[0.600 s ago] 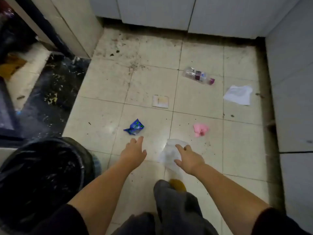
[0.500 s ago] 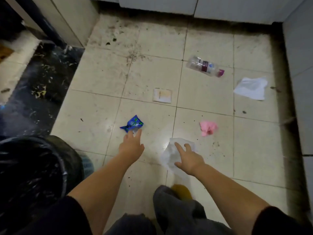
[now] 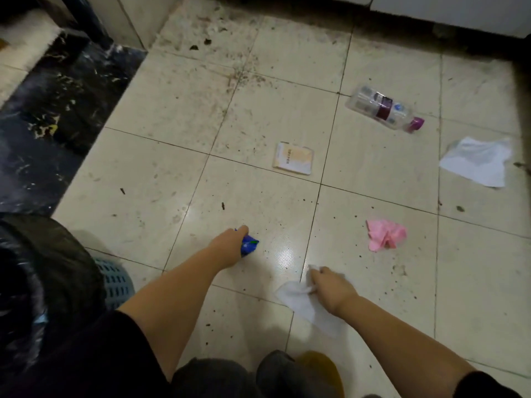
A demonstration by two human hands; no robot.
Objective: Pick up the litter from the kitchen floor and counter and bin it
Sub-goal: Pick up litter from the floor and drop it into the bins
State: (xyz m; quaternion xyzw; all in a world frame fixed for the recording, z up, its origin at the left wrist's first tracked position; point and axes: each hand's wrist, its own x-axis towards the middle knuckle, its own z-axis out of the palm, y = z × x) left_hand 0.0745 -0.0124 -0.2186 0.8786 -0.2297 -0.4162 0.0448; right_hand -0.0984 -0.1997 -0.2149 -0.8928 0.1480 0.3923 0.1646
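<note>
Litter lies scattered over the pale tiled floor. My left hand (image 3: 230,248) is down on a crumpled blue wrapper (image 3: 249,245), fingers closed around it. My right hand (image 3: 333,288) grips a white tissue (image 3: 307,305) that still rests on the tile. Farther off lie a pink crumpled paper (image 3: 385,235), a small cream packet (image 3: 293,158), a clear plastic bottle (image 3: 385,108) with a purple cap, and a white paper sheet (image 3: 477,160). The bin (image 3: 43,282), lined with a black bag, stands at my lower left.
White cabinet fronts (image 3: 448,7) run along the far edge. A dark marble threshold (image 3: 48,122) borders the floor on the left. A blue-grey perforated basket (image 3: 116,280) peeks out beside the bin. My knee and a yellow slipper (image 3: 319,369) are at the bottom.
Both hands have dropped to the floor. The left hand reached forward and closed on the blue wrapper; the right hand's fingers closed on the white tissue. The view moved closer to the floor.
</note>
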